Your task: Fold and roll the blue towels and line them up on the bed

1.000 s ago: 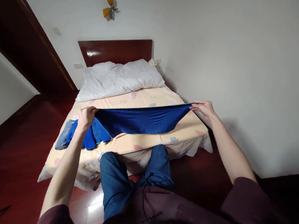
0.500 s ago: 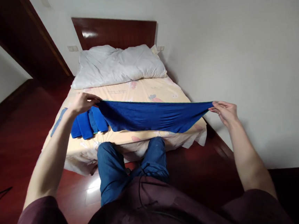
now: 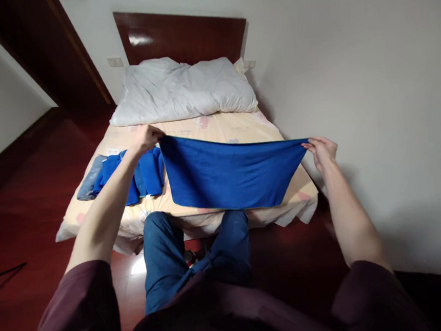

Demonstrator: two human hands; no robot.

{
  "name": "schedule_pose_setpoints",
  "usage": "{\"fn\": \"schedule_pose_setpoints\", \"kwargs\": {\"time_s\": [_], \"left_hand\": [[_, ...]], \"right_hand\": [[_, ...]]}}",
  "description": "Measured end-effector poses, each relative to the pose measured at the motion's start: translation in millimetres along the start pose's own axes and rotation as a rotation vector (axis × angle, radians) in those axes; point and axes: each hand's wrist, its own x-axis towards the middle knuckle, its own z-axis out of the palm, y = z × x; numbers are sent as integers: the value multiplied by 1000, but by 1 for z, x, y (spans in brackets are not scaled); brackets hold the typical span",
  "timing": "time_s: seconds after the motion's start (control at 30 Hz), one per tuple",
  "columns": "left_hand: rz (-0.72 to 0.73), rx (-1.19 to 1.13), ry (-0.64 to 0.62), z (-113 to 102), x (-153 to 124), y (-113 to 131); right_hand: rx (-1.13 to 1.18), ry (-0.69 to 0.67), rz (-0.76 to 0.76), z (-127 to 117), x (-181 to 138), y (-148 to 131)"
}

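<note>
A dark blue towel (image 3: 231, 174) hangs spread out over the foot of the bed. My left hand (image 3: 145, 137) pinches its upper left corner. My right hand (image 3: 321, 150) pinches the upper right corner, out past the bed's right edge. The towel hangs flat between the two hands, its lower edge near the end of the mattress. Both hands are closed on the cloth.
A pile of folded blue towels (image 3: 144, 174) and a grey-blue cloth (image 3: 89, 183) lie on the bed's left side. The bed (image 3: 240, 127) has a cream patterned sheet, a white duvet (image 3: 183, 89) and a dark wooden headboard (image 3: 186, 34). A white wall stands close on the right. The floor (image 3: 24, 213) is dark red wood.
Both hands have risen and the towel, sagging and bunched before, now hangs spread flat and wide. My view has shifted a little to the left.
</note>
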Motion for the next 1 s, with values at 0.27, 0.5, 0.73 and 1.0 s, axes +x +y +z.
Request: {"fn": "schedule_pose_setpoints", "kwargs": {"time_s": [0.27, 0.5, 0.73, 1.0], "left_hand": [[366, 224, 306, -52, 1, 44], [308, 284, 198, 0, -64, -24], [301, 164, -181, 128, -116, -102], [64, 315, -450, 209, -152, -132]], "right_hand": [[259, 143, -320, 45, 66, -15], [210, 128, -130, 20, 43, 71], [-34, 222, 144, 9, -8, 199], [-246, 105, 153, -17, -34, 283]]}}
